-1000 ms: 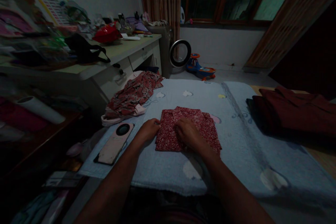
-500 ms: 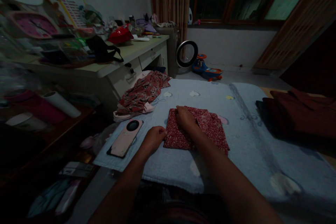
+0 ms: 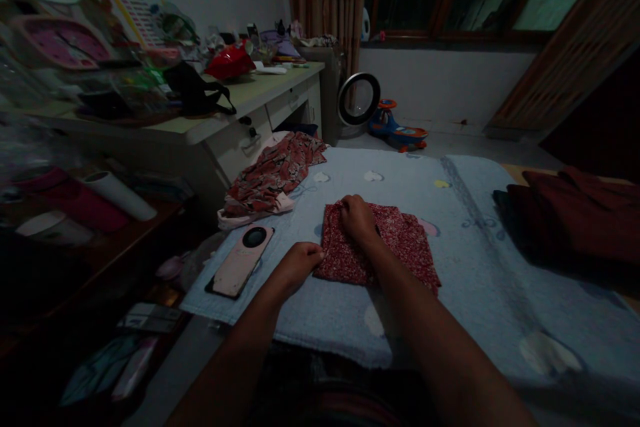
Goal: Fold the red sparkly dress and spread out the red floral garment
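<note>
Left fingers, nearly closed, seemingly pinch the red speckled garment's edge.

The right hand rests on the folded red patterned cloth, near its far edge. The left hand touches the cloth's left side, fingers curled. On the light blue blanket, a pink phone lies beside a crumpled reddish garment; dark red folded clothes are at the right.
</note>
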Motion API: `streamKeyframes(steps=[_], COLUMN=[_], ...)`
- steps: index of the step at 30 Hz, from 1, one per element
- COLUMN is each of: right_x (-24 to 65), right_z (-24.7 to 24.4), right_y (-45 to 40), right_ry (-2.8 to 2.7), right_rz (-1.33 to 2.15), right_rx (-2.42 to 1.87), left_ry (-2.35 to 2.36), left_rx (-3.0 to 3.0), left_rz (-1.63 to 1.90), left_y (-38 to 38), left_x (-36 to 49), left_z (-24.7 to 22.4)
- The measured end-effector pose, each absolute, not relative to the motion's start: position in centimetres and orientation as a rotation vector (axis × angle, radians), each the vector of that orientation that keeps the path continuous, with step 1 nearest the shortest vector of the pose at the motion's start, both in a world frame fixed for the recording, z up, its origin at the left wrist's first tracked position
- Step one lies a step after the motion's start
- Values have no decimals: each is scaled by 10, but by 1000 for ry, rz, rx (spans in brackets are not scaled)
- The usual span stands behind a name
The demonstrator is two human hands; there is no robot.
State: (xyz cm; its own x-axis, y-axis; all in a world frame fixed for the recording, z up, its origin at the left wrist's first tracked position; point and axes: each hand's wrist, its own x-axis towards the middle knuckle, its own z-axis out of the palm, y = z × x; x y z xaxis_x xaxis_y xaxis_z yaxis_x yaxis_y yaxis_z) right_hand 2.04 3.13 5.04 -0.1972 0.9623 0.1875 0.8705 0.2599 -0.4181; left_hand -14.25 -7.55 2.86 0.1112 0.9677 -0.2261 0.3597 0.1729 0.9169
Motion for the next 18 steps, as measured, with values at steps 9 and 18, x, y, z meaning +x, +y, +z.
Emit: streamKeyframes(steps=[9,18], right_x=[20,10], right_z=[51,44], right_y=[34,40], right_ry=[-2040,-2114], right_rz=[312,290], right_rx=[-1579,-1674], left_ry=[1433,1347], left_rx=[1578,1583], left_rz=[542,515], left_y=[-78,-85], left_x=[-147,-149], left_z=[27,33])
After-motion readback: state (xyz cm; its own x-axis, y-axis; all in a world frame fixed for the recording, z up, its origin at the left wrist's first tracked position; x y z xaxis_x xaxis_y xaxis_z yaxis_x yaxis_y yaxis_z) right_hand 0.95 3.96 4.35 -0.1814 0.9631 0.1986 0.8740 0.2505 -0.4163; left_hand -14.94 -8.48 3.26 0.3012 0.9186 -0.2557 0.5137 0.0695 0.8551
